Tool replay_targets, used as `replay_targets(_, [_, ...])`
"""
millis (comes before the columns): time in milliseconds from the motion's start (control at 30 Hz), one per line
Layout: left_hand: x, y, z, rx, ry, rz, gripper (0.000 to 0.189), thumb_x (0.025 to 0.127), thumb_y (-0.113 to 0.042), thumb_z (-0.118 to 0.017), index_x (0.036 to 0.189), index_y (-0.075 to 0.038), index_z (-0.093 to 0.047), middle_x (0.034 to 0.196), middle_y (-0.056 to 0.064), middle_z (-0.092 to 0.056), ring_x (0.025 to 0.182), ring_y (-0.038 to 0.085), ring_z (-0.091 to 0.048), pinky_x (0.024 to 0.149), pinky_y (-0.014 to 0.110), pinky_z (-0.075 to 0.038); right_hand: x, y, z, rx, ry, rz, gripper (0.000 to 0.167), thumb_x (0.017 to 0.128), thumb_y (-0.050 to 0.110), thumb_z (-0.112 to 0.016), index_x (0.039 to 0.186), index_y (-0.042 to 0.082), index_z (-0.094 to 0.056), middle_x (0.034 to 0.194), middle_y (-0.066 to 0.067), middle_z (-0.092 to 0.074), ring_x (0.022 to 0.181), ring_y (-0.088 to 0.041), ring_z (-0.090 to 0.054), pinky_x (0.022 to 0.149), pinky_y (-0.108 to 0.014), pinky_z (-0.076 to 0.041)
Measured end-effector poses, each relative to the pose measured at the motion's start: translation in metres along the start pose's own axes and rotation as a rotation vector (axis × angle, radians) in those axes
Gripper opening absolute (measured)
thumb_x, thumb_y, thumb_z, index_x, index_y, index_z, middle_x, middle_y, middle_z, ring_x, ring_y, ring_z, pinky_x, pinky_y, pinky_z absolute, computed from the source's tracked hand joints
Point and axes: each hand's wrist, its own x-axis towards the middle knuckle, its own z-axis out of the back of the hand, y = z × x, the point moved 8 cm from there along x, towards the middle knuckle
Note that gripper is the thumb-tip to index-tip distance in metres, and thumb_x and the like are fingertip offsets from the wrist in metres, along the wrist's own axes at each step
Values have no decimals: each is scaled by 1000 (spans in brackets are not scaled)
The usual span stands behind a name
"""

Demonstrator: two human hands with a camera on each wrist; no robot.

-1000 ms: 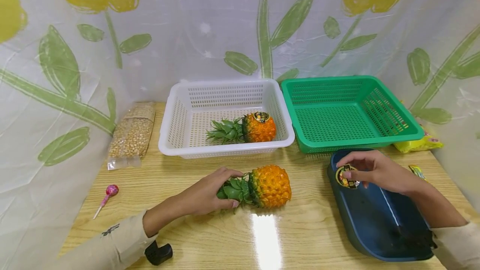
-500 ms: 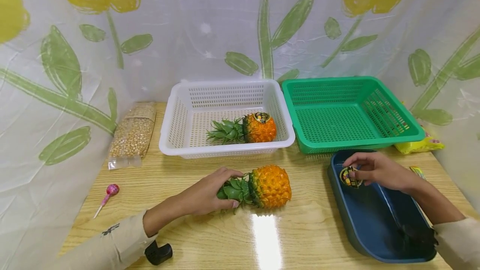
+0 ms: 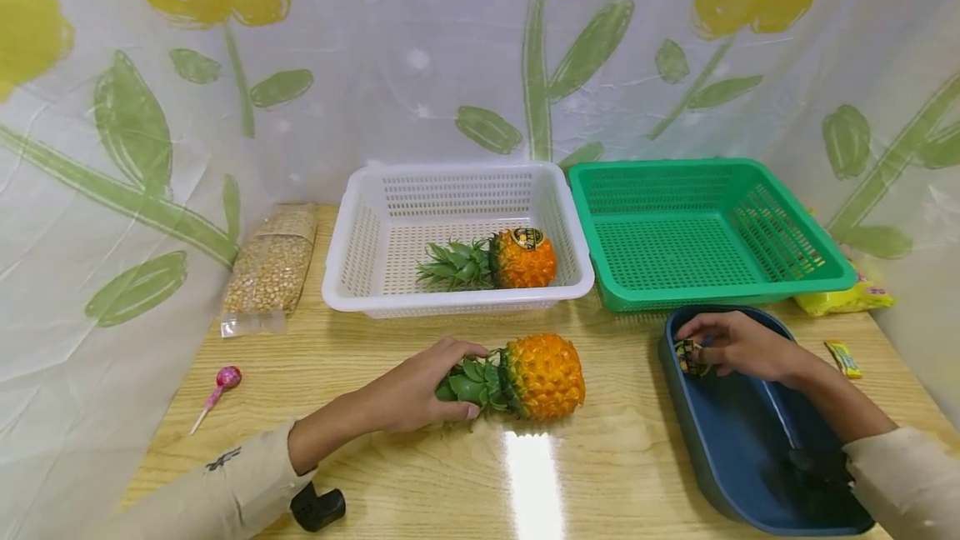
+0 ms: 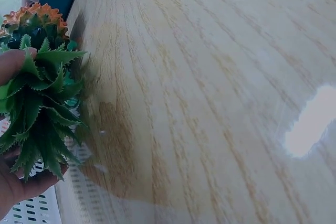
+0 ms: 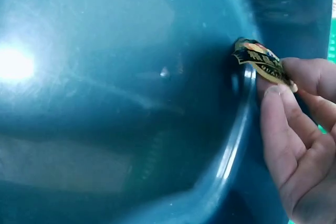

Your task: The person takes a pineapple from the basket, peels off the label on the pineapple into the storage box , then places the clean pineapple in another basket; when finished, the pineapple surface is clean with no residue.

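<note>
On the table a toy pineapple [image 3: 546,376] lies on its side, orange body to the right. My left hand [image 3: 416,386] grips it by the green leaves, which the left wrist view shows as a spiky leaf crown [image 4: 44,93] between thumb and fingers. My right hand [image 3: 742,346] reaches into the far end of a dark blue tub [image 3: 701,448]. Between its thumb and fingertips it pinches a black-and-gold sticker [image 5: 260,59], close to the tub's inner wall. A second pineapple [image 3: 525,258], with a similar sticker on it, lies in the white basket [image 3: 367,302].
A green basket [image 3: 727,288] stands behind the tub, with a yellow packet [image 3: 847,298] beside it and a small wrapped candy [image 3: 843,359] in front. To the left lie a bag of kernels [image 3: 270,265] and a lollipop [image 3: 227,377]. A flowered curtain [image 3: 360,65] hangs behind.
My right hand has dipped slightly at the tub's far end, and the sticker has turned from nearly facing the head camera to more tilted. My left hand and its pineapple have stayed in place.
</note>
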Motion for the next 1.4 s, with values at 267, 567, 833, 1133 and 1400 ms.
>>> replay_targets(267, [-1, 0, 0, -22, 14, 14, 69, 91, -39, -74, 150, -20, -42, 147, 5, -46, 137, 27, -47, 109, 52, -43, 2, -9, -3, 6, -25, -12, 41, 98, 9, -62, 134, -8, -53, 126, -30, -60, 96, -18, -69, 70, -34, -59])
replay_targets(567, [-1, 1, 1, -29, 13, 10, 69, 92, -41, -73, 150, -22, -42, 148, 4, -47, 137, 26, -47, 108, 52, -43, -2, -5, -1, -4, -60, -6, 48, 99, 18, -65, 137, -6, -51, 120, -21, -67, 94, -12, -69, 74, -32, -58])
replay_targets(833, [-1, 2, 1, -27, 9, 14, 69, 91, -41, -74, 150, -22, -42, 146, 4, -48, 136, 27, -48, 108, 52, -43, -9, 2, 3, -120, -86, 60, 49, 98, 23, -66, 139, -1, -53, 132, -23, -60, 109, -25, -68, 77, -30, -57])
replay_targets(1133, [-1, 0, 1, -32, 7, 18, 68, 91, -38, -74, 149, -21, -43, 147, 4, -48, 137, 27, -47, 109, 52, -43, -17, 4, 5, -142, -83, 68, 52, 98, 22, -66, 142, -1, -51, 141, -29, -53, 119, -44, -61, 82, -30, -58])
replay_targets(1400, [0, -1, 1, -20, -1, 11, 68, 91, -37, -75, 149, -19, -43, 147, 6, -48, 137, 28, -48, 110, 53, -42, -21, 5, 9, -124, -108, 104, 47, 98, 22, -67, 138, 2, -55, 137, -26, -56, 109, -21, -69, 78, -26, -57])
